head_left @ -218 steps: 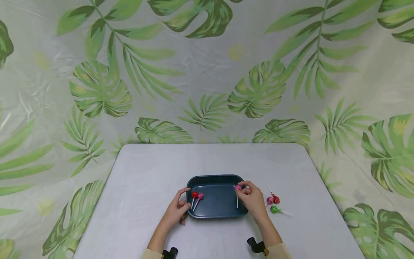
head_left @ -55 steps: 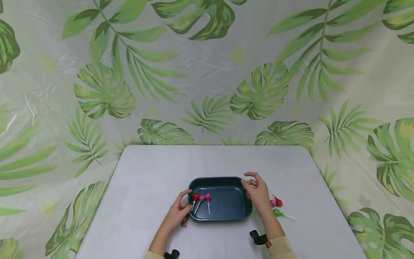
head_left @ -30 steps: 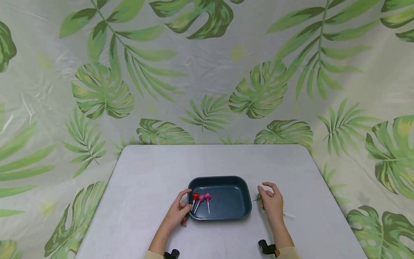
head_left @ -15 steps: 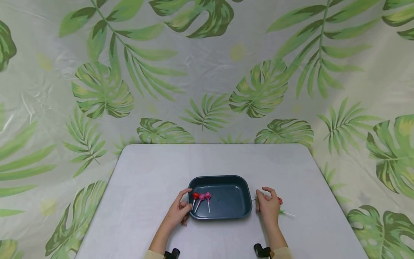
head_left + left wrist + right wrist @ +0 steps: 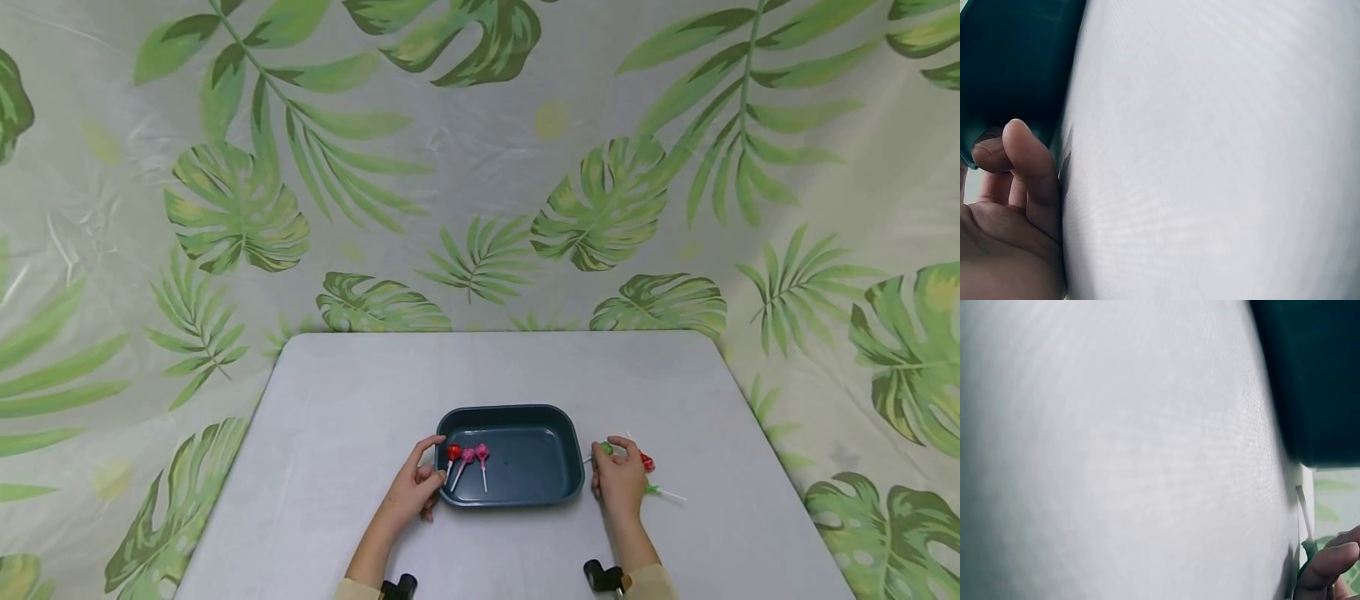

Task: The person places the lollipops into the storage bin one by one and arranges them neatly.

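My left hand (image 5: 411, 492) grips the left end of a dark blue-green tray (image 5: 517, 505), index finger and thumb at its rim. In the left wrist view, the fingers (image 5: 1029, 162) bend against the tray's wall. Inside the tray's left part lie a red lollipop (image 5: 453, 452) and two pink ones (image 5: 482, 451), side by side. Just right of the tray, my right hand (image 5: 621, 479) pinches a green lollipop (image 5: 607, 448) between thumb and index finger, its stick pointing left. In the right wrist view, the green lollipop's wrapper (image 5: 1309, 549) shows beside the fingertips.
Behind the right hand lie a red lollipop (image 5: 647, 462) and another green lollipop (image 5: 652, 489), both partly covered. The white table (image 5: 360, 383) extends around the tray. A leaf-patterned cloth (image 5: 480, 167) hangs beyond its far edge.
A pink lollipop has gone from the right hand into the tray. The right hand has since moved right, off the tray's rim, and down to the green lollipop. The left hand stays put.
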### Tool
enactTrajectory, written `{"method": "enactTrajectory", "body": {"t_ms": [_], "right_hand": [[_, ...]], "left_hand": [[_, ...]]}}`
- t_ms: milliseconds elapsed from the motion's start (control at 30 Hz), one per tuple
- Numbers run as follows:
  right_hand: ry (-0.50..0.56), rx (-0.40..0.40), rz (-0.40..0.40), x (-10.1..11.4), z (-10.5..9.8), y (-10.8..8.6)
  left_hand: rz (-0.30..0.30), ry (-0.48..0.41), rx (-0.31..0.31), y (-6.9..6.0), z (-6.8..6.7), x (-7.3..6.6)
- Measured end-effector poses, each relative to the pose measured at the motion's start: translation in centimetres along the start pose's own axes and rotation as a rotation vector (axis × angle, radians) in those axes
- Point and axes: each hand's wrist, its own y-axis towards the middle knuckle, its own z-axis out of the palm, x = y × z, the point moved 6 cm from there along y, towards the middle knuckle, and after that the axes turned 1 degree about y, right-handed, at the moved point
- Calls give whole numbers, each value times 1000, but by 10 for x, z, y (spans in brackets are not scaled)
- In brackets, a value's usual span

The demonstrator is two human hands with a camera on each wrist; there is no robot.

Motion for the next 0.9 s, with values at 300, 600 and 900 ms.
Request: {"method": "enactTrajectory", "body": {"t_ms": [300,600,900], "right_hand": [[-32,-7,7,-3,0,1],[-80,0,-4,-4,0,2],[-121,24,-27,-3,-1,4]], "left_hand": [[7,-11,6,0,0,0],[-7,-8,-4,0,0,4],[2,-8,6,1,0,1]]}}
